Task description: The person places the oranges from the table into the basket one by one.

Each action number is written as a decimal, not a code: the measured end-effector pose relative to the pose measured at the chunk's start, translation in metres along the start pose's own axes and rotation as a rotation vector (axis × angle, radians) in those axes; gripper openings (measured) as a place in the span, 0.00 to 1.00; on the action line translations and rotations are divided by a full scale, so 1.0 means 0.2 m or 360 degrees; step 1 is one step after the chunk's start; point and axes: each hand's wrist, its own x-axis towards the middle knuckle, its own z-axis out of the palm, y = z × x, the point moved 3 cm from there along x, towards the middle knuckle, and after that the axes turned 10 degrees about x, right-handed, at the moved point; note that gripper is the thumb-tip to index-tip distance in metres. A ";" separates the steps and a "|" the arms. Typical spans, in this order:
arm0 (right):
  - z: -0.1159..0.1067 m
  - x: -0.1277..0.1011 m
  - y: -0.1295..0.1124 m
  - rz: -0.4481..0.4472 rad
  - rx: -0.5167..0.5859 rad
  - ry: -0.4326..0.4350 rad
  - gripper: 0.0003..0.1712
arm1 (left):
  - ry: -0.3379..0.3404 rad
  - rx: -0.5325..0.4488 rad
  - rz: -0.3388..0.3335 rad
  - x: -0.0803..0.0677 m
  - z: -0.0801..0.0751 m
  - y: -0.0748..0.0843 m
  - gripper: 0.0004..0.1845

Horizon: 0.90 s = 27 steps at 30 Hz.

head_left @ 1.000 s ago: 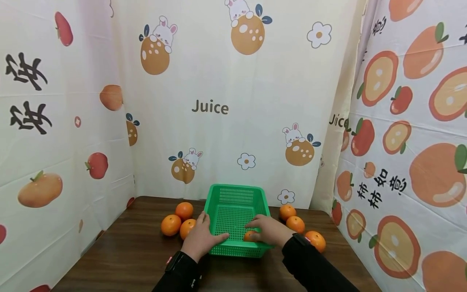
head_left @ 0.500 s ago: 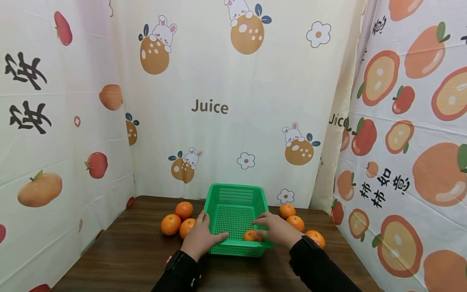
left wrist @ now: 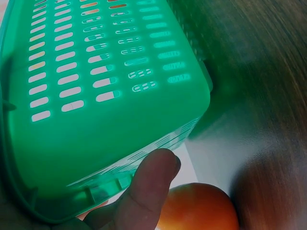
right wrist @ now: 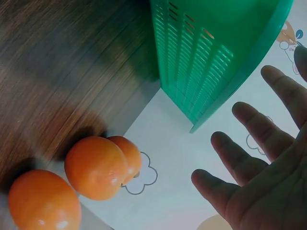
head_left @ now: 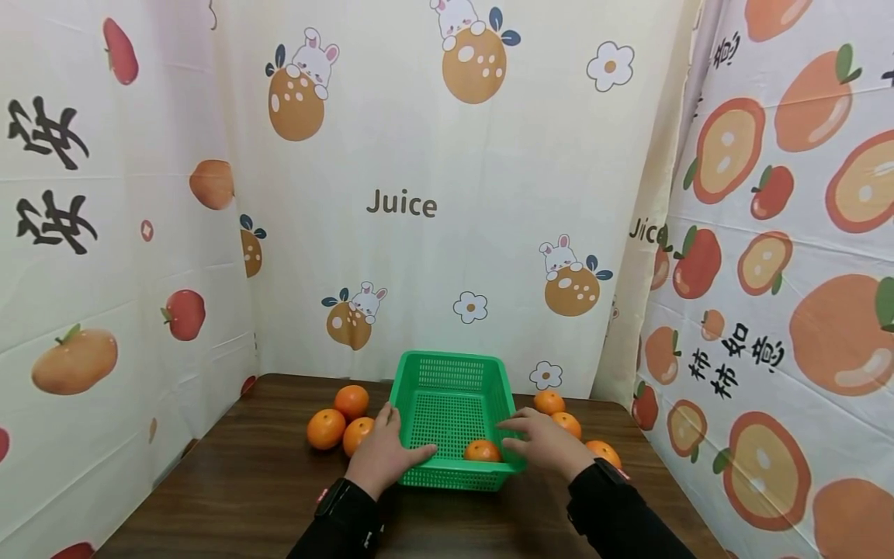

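Head view: I have the green basket (head_left: 447, 466) upright on the dark wooden table (head_left: 230, 466), before a pale printed backdrop (head_left: 412, 256). One orange (head_left: 483, 450) lies inside it, at the near right corner. The left hand (head_left: 382, 458) rests at the near left corner, fingers fairly straight along the left side, thumb spread wide toward the near rim. The right hand (head_left: 548, 442) is at the right side, just right of the orange inside; thumb and fingers stand apart with nothing between them. Rim contact there: I cannot tell. Three left oranges (head_left: 326, 429) sit clustered left of the basket; three right oranges (head_left: 566, 424) run from far to near on the right, the nearest partly behind the right sleeve (head_left: 621, 505).

Left wrist view: I see one digit extended at a basket corner, outside the slotted wall, with an orange just beside it. The other digits are mostly hidden.

Right wrist view: I note the fingers spread wide, palm bare, pointing toward the basket rim. Three oranges stand well apart from the fingertips.
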 end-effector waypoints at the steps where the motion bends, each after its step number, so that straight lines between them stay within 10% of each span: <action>1: 0.00 0.00 0.00 0.0005 0.0008 0.0009 0.22 | -0.0001 0.0002 0.0000 0.00 0.00 0.00 0.70; 27: -0.05 -0.10 0.10 0.0057 0.0085 0.0126 0.21 | 0.0010 -0.0014 0.0013 -0.02 -0.02 0.02 0.69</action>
